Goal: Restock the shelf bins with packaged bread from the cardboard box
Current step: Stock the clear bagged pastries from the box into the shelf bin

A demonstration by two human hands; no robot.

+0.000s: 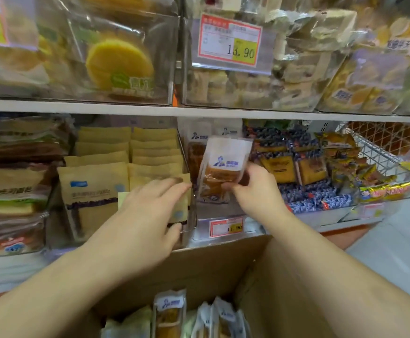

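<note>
Head view: white-topped bread packet (223, 164), brown loaf showing.

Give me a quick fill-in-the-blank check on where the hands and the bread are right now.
1. The white bread packet is held by the ____ hand.
2. The left hand touches the ____-coloured packets beside it.
3. More white packets stand in the ____ box below.

Missing: right; tan; cardboard

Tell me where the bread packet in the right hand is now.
In the head view, the bread packet sits centre frame, held by the right hand over the clear middle bin, right of the tan bags, above the cardboard box.
</note>
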